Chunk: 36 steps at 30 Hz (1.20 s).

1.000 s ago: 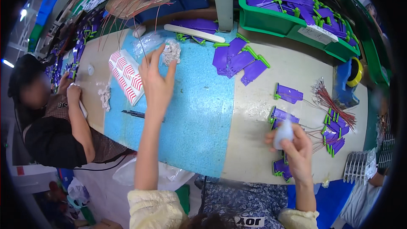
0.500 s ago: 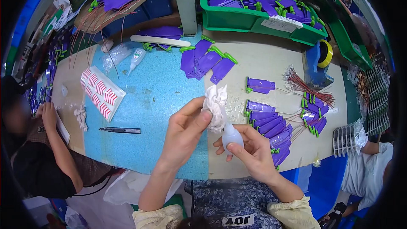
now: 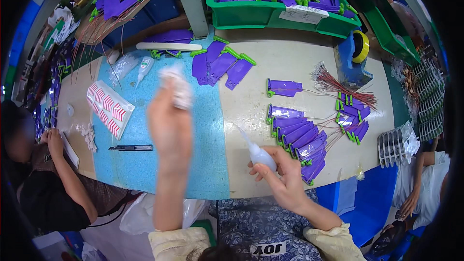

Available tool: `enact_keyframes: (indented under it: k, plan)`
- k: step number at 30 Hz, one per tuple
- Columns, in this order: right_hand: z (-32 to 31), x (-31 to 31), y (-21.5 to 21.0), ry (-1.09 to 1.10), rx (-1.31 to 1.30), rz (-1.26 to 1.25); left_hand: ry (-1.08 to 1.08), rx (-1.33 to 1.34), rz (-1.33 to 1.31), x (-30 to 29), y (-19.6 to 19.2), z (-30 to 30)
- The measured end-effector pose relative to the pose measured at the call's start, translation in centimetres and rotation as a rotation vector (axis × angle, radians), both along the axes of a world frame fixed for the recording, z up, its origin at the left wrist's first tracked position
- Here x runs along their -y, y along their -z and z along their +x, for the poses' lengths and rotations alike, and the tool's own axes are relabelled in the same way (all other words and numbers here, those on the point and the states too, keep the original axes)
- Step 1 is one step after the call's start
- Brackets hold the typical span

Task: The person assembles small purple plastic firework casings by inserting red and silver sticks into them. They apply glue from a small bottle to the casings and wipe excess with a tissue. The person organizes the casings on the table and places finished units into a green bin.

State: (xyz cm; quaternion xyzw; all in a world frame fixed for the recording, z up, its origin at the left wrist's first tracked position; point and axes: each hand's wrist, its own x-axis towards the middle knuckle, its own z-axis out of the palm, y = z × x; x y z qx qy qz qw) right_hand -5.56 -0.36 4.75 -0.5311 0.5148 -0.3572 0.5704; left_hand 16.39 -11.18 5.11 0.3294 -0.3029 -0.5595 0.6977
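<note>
My left hand [image 3: 170, 121], smeared by motion, is raised over the blue mat [image 3: 208, 135] and closed on a crumpled white cloth [image 3: 180, 89]. In my right hand [image 3: 285, 181] is a small translucent squeeze bottle [image 3: 262, 158], its long thin nozzle tilted up and to the left. The cloth and the nozzle are well apart. Close to the right hand lies a fanned row of flat purple pieces [image 3: 295, 137] with green ends and thin wires. One more purple piece [image 3: 286, 88] lies above that row.
Further purple pieces [image 3: 224, 70] lie at the mat's far edge, below a loaded green bin [image 3: 270, 17]. A utility knife [image 3: 130, 148], a striped packet [image 3: 108, 108] and a small white bottle [image 3: 144, 70] rest at left. Red wires [image 3: 343, 87] and a tape dispenser [image 3: 349, 63] stand right. Co-workers sit both sides.
My left hand has moved left and away with the white cloth, off the bottle's nozzle, which now shows bare. My right hand still holds the bottle. The whole view has shifted slightly.
</note>
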Motion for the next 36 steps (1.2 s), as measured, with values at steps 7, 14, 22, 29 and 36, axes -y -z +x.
enact_keyframes:
  k: [7, 14, 22, 29, 36]
  plan:
    - [-0.8, 0.4, -0.2, 0.075, 0.223, -0.08, 0.32, 0.241, 0.23, -2.3, -1.1, -1.0]
    - [-1.7, 0.7, -0.6, 0.06, 0.141, -0.052, 0.503, 0.265, 0.209, -4.3, -2.1, -4.4]
    - [-1.2, 0.2, 0.5, 0.015, -0.105, -0.197, 0.19, 0.225, 0.209, -4.5, -1.0, -6.0]
    - [-2.2, -0.4, 0.9, 0.046, 0.099, -0.144, -0.174, 0.735, 0.097, 2.6, 0.5, 4.1]
    - [-7.0, 0.9, -0.3, 0.246, 0.302, -0.017, -0.488, 1.573, -0.005, 2.5, 7.9, 6.7]
